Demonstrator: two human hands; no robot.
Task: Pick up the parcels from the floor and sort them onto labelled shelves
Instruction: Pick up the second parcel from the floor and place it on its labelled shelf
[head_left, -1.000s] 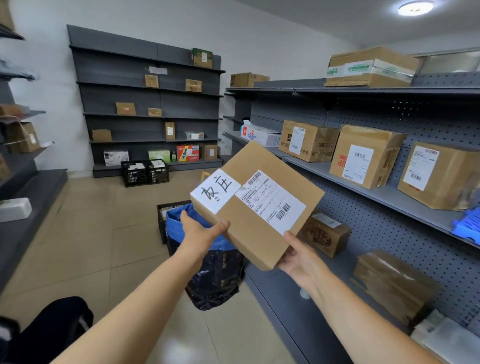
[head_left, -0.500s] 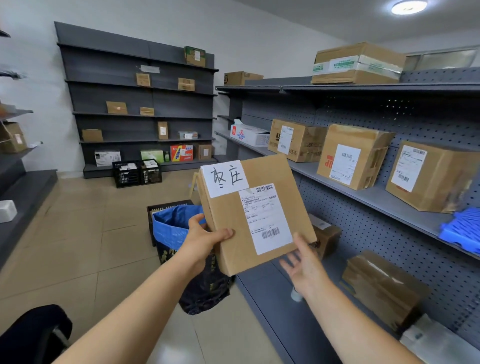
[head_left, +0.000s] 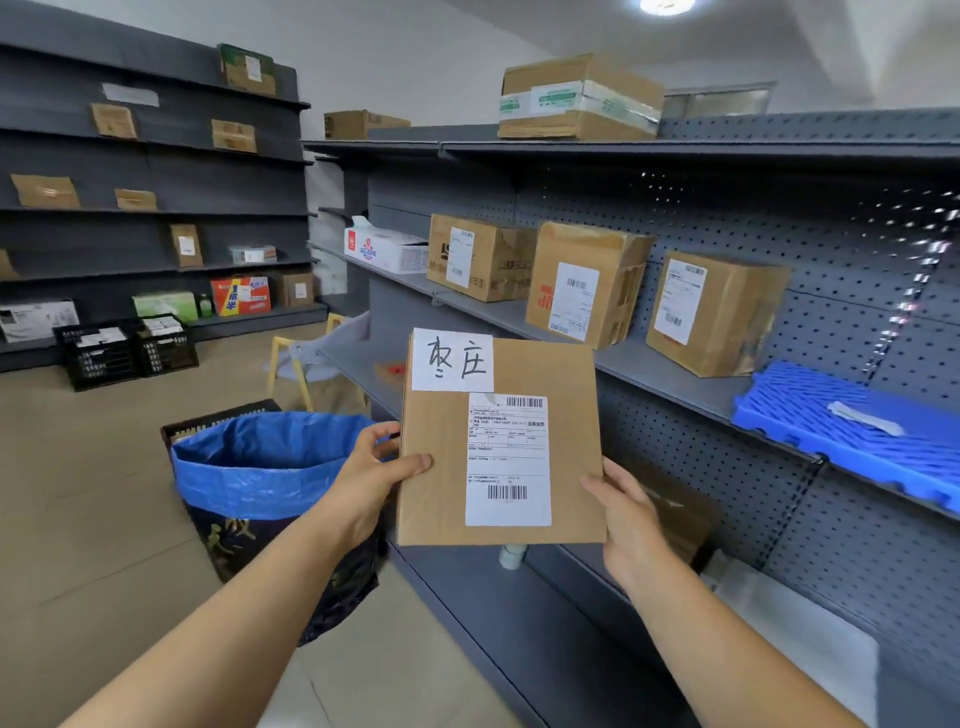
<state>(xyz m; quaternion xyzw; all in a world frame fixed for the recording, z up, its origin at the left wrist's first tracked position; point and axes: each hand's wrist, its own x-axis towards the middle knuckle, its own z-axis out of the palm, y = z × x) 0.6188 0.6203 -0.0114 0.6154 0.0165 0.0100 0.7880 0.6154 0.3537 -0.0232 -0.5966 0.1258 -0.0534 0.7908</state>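
The room was a small stockroom with white walls, a beige tiled floor and dark grey metal shelving; a pegboard-backed shelf unit ran along the right, beyond the right hand. A flat brown parcel stood upright in front of the camera, held between both hands. The left hand gripped its left edge, thumb across the front and fingers curled behind; the right hand lay against its lower right edge, fingers hidden behind the cardboard. A white slip at the parcel's top left carried two handwritten characters, 枣庄. Beneath it a printed shipping label showed barcodes at top and bottom; its small print was too fine to read. Left of the left hand, on the floor, stood a blue-lined sack. Above the right hand, a row of cardboard boxes with white labels sat on the middle shelf, and a blue plastic tray lay further right.
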